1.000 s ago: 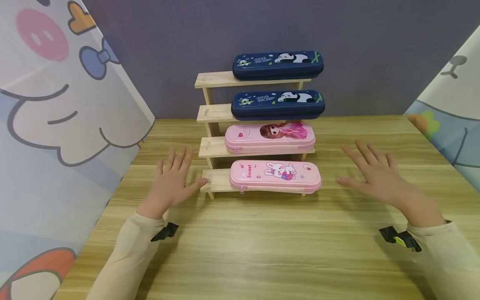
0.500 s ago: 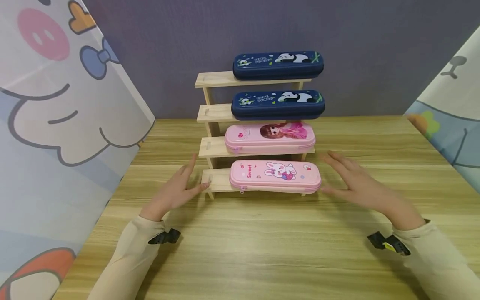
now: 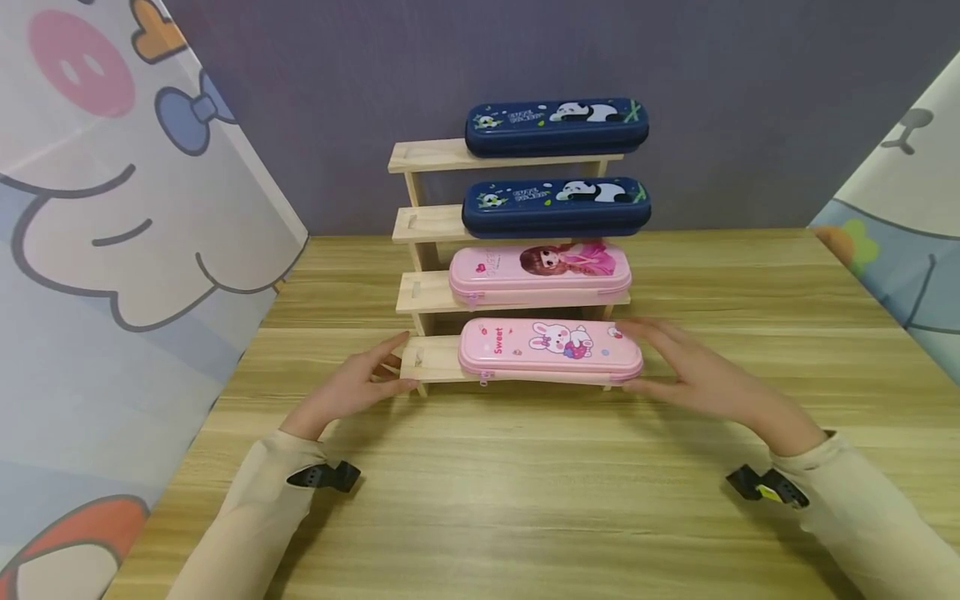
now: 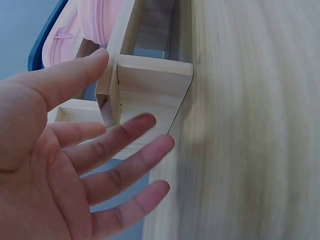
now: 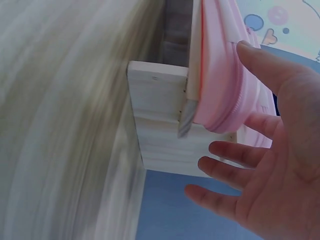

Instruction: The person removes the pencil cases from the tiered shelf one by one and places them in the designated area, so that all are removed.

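Note:
A stepped wooden rack (image 3: 431,358) bears one zipped pencil case per step. On the lowest step lies a pink pencil case with a rabbit (image 3: 551,350). My left hand (image 3: 348,392) is at this step's left end, thumb at the front corner and index finger at the back one. Its other fingers (image 4: 145,152) are extended beside the rack's leg. My right hand (image 3: 708,375) reaches round the rabbit case's right end, thumb at the front and index finger behind, the other fingers (image 5: 220,200) spread below. Neither hand has its fingers curled tight.
Above sit a pink pencil case with a doll (image 3: 540,273) and two navy panda pencil cases, one on the third step (image 3: 555,208) and one on top (image 3: 555,129). The rack stands on a wood-grain table (image 3: 525,500) before a grey wall (image 3: 720,117).
Both hands have moved in from the sides. The left fingers have come to the lowest step's end; the right hand has reached the rabbit case. The rack and pencil cases have stayed put.

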A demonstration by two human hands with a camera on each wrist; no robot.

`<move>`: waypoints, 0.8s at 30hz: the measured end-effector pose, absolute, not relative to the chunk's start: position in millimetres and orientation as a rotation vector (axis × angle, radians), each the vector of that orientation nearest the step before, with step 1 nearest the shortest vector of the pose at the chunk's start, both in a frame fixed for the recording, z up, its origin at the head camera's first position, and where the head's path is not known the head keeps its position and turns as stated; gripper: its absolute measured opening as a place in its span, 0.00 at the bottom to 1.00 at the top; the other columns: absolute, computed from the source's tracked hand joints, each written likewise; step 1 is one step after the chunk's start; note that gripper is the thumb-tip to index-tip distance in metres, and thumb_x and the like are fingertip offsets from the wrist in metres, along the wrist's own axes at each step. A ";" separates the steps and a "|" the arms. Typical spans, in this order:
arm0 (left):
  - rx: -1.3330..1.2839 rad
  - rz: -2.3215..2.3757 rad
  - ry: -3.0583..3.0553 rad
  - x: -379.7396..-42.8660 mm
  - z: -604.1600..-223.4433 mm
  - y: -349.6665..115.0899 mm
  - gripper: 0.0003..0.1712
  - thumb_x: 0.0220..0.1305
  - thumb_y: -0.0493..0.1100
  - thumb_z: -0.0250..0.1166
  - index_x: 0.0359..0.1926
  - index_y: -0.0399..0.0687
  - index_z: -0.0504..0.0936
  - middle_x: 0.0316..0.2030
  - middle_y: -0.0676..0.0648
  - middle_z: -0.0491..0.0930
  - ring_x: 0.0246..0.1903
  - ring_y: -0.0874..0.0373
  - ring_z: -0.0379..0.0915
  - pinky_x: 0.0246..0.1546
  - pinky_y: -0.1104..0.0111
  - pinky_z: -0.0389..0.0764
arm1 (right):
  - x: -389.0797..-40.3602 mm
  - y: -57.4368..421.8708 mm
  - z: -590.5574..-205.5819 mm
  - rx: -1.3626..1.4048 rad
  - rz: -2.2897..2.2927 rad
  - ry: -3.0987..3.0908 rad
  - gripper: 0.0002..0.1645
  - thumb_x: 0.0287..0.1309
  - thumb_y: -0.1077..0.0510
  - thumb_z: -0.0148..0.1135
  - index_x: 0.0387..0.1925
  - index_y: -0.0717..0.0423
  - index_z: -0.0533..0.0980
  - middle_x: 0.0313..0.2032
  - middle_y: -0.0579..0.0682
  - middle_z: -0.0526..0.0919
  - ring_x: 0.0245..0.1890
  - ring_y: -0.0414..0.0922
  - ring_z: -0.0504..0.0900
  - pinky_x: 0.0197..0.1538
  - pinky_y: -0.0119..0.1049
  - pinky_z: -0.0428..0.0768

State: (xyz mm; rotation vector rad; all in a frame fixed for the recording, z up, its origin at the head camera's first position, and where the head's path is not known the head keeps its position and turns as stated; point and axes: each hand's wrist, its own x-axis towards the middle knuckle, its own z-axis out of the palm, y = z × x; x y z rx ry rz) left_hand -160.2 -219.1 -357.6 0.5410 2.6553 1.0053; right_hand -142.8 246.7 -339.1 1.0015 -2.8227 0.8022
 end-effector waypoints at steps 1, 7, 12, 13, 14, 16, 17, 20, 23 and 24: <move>0.548 1.019 2.650 -161.1 -358.5 -219.6 0.46 0.68 0.50 0.66 0.77 0.37 0.54 0.53 0.31 0.77 0.50 0.38 0.78 0.50 0.48 0.77 | -143.1 245.7 -339.6 1.010 0.806 -2.816 0.45 0.58 0.52 0.73 0.72 0.54 0.62 0.67 0.62 0.66 0.66 0.64 0.64 0.60 0.66 0.65; 0.547 1.213 2.546 -167.0 -363.0 -220.8 0.40 0.69 0.40 0.65 0.74 0.32 0.57 0.47 0.35 0.80 0.46 0.43 0.79 0.45 0.56 0.78 | -145.6 241.2 -342.8 1.024 0.804 -2.795 0.45 0.57 0.51 0.74 0.72 0.55 0.63 0.65 0.61 0.68 0.65 0.63 0.67 0.60 0.65 0.66; 0.489 1.306 2.478 -168.8 -363.0 -220.3 0.41 0.68 0.38 0.66 0.75 0.32 0.56 0.44 0.37 0.80 0.42 0.48 0.78 0.40 0.64 0.75 | -150.4 240.4 -345.9 0.991 0.877 -2.805 0.45 0.57 0.51 0.74 0.71 0.56 0.64 0.65 0.61 0.69 0.63 0.63 0.69 0.60 0.65 0.66; 0.483 1.316 2.471 -168.9 -362.9 -220.1 0.41 0.67 0.38 0.67 0.75 0.32 0.56 0.44 0.37 0.80 0.42 0.48 0.78 0.39 0.65 0.75 | -151.5 240.5 -346.8 0.982 0.903 -2.804 0.45 0.57 0.51 0.74 0.70 0.56 0.64 0.65 0.60 0.70 0.62 0.62 0.70 0.59 0.64 0.67; 0.472 1.325 2.467 -169.2 -363.0 -219.8 0.42 0.67 0.38 0.67 0.75 0.33 0.57 0.44 0.37 0.80 0.41 0.49 0.78 0.38 0.65 0.75 | -152.5 240.6 -347.8 0.972 0.927 -2.802 0.44 0.56 0.52 0.75 0.70 0.56 0.64 0.65 0.59 0.70 0.61 0.61 0.71 0.59 0.64 0.68; 0.460 1.341 2.456 -169.5 -363.2 -219.6 0.42 0.67 0.38 0.67 0.75 0.33 0.57 0.43 0.38 0.80 0.40 0.51 0.78 0.36 0.67 0.74 | -153.8 240.9 -349.4 0.967 0.976 -2.784 0.44 0.55 0.54 0.76 0.69 0.57 0.65 0.64 0.59 0.71 0.58 0.58 0.74 0.56 0.61 0.72; 0.460 1.345 2.450 -169.6 -363.3 -219.8 0.42 0.67 0.38 0.67 0.75 0.33 0.57 0.44 0.38 0.80 0.40 0.52 0.77 0.36 0.67 0.74 | -154.6 240.9 -350.5 0.968 0.985 -2.773 0.44 0.54 0.54 0.76 0.69 0.57 0.65 0.63 0.58 0.72 0.56 0.56 0.74 0.54 0.59 0.74; 0.442 1.359 2.436 -169.7 -364.5 -220.5 0.42 0.67 0.37 0.67 0.75 0.34 0.57 0.44 0.38 0.80 0.39 0.54 0.77 0.35 0.67 0.74 | -156.5 240.4 -353.3 0.972 1.012 -2.730 0.44 0.50 0.58 0.78 0.67 0.60 0.67 0.60 0.57 0.74 0.53 0.51 0.75 0.49 0.51 0.79; 0.435 1.377 2.419 -169.3 -364.9 -221.3 0.42 0.67 0.36 0.67 0.75 0.34 0.57 0.44 0.38 0.80 0.38 0.55 0.77 0.34 0.66 0.74 | -158.1 239.3 -355.0 0.972 1.045 -2.681 0.45 0.46 0.60 0.80 0.65 0.61 0.70 0.57 0.57 0.77 0.51 0.48 0.75 0.46 0.44 0.80; 0.426 1.385 2.415 -169.1 -365.1 -221.2 0.42 0.66 0.36 0.67 0.75 0.34 0.57 0.44 0.38 0.80 0.38 0.55 0.77 0.34 0.66 0.74 | -158.4 239.0 -355.7 0.966 1.062 -2.666 0.44 0.45 0.61 0.81 0.64 0.60 0.71 0.56 0.56 0.77 0.50 0.47 0.75 0.45 0.41 0.80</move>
